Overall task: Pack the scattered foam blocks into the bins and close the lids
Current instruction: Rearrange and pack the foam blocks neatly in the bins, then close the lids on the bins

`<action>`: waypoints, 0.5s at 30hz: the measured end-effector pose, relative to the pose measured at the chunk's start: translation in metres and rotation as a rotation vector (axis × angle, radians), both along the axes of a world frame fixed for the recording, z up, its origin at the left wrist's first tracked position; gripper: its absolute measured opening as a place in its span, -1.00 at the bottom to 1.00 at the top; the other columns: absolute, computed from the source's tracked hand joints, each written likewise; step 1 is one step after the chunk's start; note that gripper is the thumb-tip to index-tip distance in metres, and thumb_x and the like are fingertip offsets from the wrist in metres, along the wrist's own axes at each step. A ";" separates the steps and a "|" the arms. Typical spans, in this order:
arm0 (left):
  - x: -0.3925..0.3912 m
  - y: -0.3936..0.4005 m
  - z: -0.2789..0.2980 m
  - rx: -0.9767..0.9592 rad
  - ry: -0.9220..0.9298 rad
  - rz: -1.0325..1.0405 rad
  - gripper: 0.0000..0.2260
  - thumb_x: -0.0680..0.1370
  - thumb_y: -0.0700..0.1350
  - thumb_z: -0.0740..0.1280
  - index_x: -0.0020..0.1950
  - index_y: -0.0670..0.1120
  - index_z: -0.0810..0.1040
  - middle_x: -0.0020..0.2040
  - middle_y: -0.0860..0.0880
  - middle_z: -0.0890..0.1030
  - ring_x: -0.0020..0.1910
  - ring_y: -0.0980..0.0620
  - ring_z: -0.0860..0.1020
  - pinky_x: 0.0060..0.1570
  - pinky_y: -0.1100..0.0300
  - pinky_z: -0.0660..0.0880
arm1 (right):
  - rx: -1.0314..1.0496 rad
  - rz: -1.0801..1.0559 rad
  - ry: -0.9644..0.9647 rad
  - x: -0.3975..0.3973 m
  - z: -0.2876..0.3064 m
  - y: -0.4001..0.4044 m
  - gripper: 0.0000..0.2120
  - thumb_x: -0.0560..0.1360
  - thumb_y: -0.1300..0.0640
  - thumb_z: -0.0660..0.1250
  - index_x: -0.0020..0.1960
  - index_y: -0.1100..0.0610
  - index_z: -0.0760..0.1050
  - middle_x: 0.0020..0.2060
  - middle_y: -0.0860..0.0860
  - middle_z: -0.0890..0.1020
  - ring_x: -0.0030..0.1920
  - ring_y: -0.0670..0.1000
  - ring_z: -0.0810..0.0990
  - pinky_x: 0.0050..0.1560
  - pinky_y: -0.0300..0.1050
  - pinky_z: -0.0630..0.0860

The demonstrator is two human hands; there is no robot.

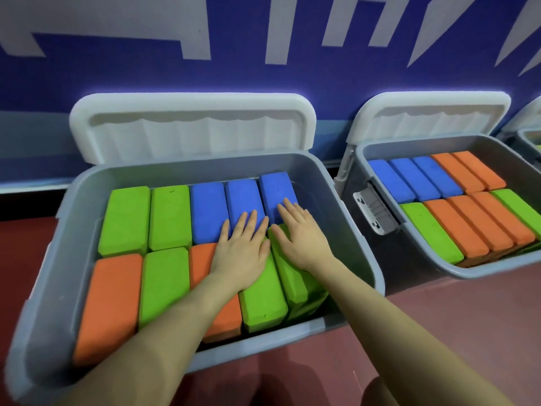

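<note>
A grey bin [58,259] in front of me holds several foam blocks in two rows: green [126,218], blue [207,209] and orange [111,303]. Its white lid [193,124] stands open against the wall. My left hand [243,250] lies flat, fingers straight, across the middle blue block and the orange and green blocks below it. My right hand [301,232] lies flat beside it, fingertips on the rightmost blue block [275,189] and palm over a tilted green block [295,282]. Neither hand grips anything.
A second grey bin [497,271] to the right is filled with blue, orange and green blocks, its white lid [427,115] open too. A third bin's corner [527,133] shows at the far right. The bins sit on a red floor [439,317] against a blue wall.
</note>
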State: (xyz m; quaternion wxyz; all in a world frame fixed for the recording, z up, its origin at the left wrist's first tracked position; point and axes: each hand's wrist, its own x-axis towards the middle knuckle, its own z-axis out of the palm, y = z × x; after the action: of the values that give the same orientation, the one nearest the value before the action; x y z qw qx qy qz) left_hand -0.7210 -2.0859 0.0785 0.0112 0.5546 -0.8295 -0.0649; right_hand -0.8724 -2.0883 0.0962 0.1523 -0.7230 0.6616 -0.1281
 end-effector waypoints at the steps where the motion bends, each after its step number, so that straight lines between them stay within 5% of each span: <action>1: 0.000 -0.001 0.000 -0.004 -0.008 0.001 -0.31 0.45 0.16 -0.42 0.58 0.06 -0.06 0.58 0.01 -0.05 0.56 0.00 -0.07 0.47 -0.09 -0.14 | 0.026 0.007 0.019 0.000 -0.003 -0.001 -0.46 0.65 -0.09 0.04 0.56 0.11 0.09 0.56 0.02 0.05 0.56 0.01 -0.05 0.52 -0.10 -0.17; 5: 0.002 -0.001 -0.001 0.021 -0.023 0.020 -0.52 0.64 0.16 -0.15 0.57 0.13 -0.05 0.58 0.08 -0.05 0.56 -0.02 -0.09 0.45 -0.13 -0.22 | 0.037 0.048 0.099 -0.004 -0.012 0.016 -0.29 0.52 -0.26 -0.26 0.57 0.06 0.01 0.56 -0.03 -0.02 0.55 -0.01 -0.16 0.47 -0.13 -0.29; 10: 0.000 0.003 0.000 -0.014 -0.021 0.064 -0.43 0.55 0.15 -0.12 0.46 0.01 0.37 0.46 0.00 0.36 0.44 -0.15 0.31 0.38 -0.25 0.17 | -0.002 0.049 0.124 -0.002 -0.016 0.022 -0.26 0.48 -0.25 -0.32 0.57 0.03 0.03 0.55 -0.06 0.01 0.53 -0.06 -0.17 0.47 -0.11 -0.31; 13: -0.003 0.002 0.000 0.016 -0.014 0.055 -0.33 0.49 0.16 -0.36 0.57 0.07 0.05 0.57 0.07 0.05 0.55 -0.09 0.02 0.45 -0.16 -0.09 | -0.004 0.053 0.112 -0.003 -0.017 0.016 -0.30 0.49 -0.24 -0.31 0.56 -0.01 0.03 0.55 -0.11 0.02 0.48 -0.15 -0.23 0.46 -0.12 -0.34; 15: -0.004 0.000 0.000 0.020 -0.006 0.076 -0.34 0.48 0.15 -0.39 0.57 0.09 0.00 0.58 0.07 0.01 0.55 -0.09 -0.04 0.46 -0.13 -0.12 | -0.008 0.052 0.112 -0.005 -0.018 0.009 -0.33 0.50 -0.22 -0.31 0.56 -0.06 0.03 0.55 -0.14 0.03 0.52 -0.11 -0.19 0.46 -0.11 -0.35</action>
State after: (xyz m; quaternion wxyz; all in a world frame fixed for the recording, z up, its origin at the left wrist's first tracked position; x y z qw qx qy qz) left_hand -0.7253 -2.0854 0.0788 0.0057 0.5861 -0.8071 -0.0710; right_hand -0.8773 -2.0796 0.0781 0.1155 -0.7467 0.6495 -0.0859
